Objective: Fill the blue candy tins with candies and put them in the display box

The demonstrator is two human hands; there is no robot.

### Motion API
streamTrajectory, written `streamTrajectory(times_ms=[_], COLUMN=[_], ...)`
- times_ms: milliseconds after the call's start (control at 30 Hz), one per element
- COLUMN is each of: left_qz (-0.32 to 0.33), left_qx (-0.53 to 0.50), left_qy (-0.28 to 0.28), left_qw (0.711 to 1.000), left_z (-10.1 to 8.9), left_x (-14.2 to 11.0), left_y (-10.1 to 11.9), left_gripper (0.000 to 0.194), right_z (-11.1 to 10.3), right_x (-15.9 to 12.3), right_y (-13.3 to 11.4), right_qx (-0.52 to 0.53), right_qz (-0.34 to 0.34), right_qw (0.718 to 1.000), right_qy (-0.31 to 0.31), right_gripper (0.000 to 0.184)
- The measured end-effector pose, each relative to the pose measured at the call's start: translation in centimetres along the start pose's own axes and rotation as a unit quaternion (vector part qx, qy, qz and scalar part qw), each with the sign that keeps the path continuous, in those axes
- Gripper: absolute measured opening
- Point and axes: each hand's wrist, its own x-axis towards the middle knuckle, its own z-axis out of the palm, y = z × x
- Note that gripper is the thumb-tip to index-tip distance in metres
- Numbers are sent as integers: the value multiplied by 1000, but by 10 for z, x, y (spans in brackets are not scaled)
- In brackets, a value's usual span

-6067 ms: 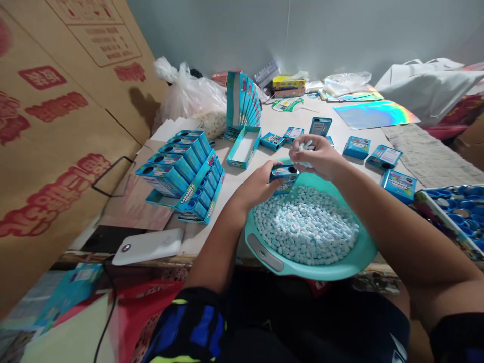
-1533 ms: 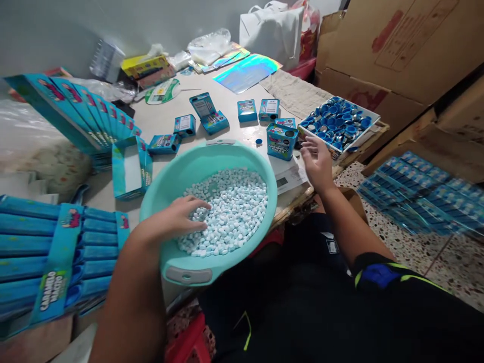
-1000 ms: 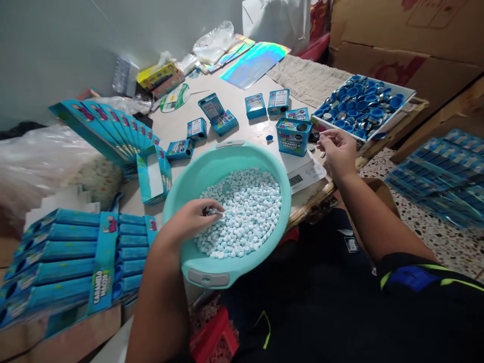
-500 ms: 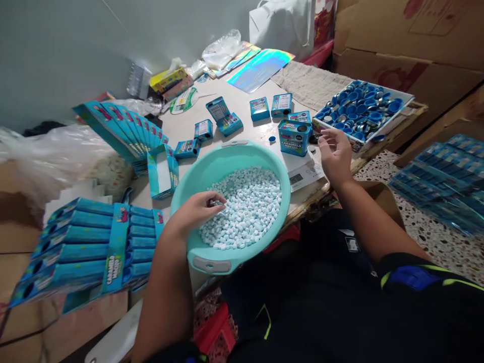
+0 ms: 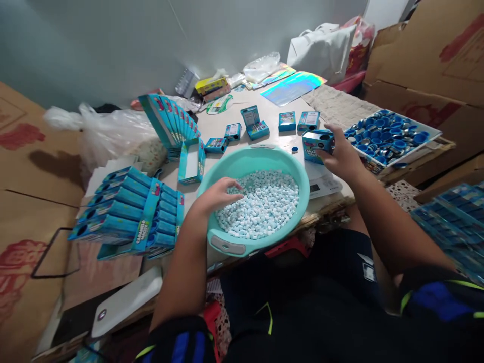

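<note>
My left hand (image 5: 221, 195) hovers over the turquoise basin (image 5: 215, 174), fingers curved and apart, with nothing visible in them. Small white and pale-blue candies (image 5: 260, 204) lie in the basin. At the right, my right hand (image 5: 342, 155) has its thumb and fingers around the right side of a blue candy box (image 5: 313, 154) with a round dark opening on its top. This box is at a white digital scale (image 5: 327, 186); whether it touches the scale is hidden. A loose blue cap (image 5: 295, 149) lies left of the box.
Several blue boxes (image 5: 257, 129) stand behind the basin. A white tray (image 5: 434, 136) of blue caps (image 5: 393, 133) is at the right edge. Left of the basin are packed box rows (image 5: 124, 217), an upright carton (image 5: 191, 161) and fanned cartons (image 5: 170, 121). Cardboard boxes (image 5: 423, 96) stand behind.
My right hand has moved from beside the boxes at the scale to grip one. My left hand has lifted slightly, its fingers more apart. The view has turned left.
</note>
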Motion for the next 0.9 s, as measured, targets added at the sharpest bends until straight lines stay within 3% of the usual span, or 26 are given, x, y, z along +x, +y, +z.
streamTrajectory(times_ms=[67,167,200,267,367,467,533,633,700,800,900], left_qz=[19,60,79,121,172,169,135,93,75,43,21], left_qx=[-33,-111,-143,-214,-311,-320,-286,-239,-213,-181,-167], left_qy=[74,152,166,167,156,186,197,188,195,197,175], left_qw=[997,980,973,955,922,914,928,948,955,963,970], left_z=[0,2,3,4,4,4,5,6,7,7,6], left_x=[-2,-3,-3,-3,-7,-14,-17,-19,-19,-20,-20], left_y=[-3,-8,-10,-14,-17,-17,-15,-11,-9,-8,-7], left_gripper=[49,67,75,89,95,62,39,34,39,43,48], right_z=[-1,9,17,40,79,104,110,108,104,103,108], right_x=[4,5,5,3,-1,-4,-5,-8,-14,-26,-32], right_y=[-27,-79,-97,-129,-162,-169,-162,-147,-142,-143,-145], right_qx=[-6,125,188,283,276,162,75,-81,-203,-299,-292], right_qz=[-25,-75,-85,-81,-68,-105,-118,-78,-65,-109,-148], right_qw=[998,986,977,952,921,917,930,938,891,803,795], right_qy=[53,81,50,-78,-265,-350,-340,-327,-402,-503,-511], right_gripper=[67,73,79,91,92,85,86,89,84,73,59])
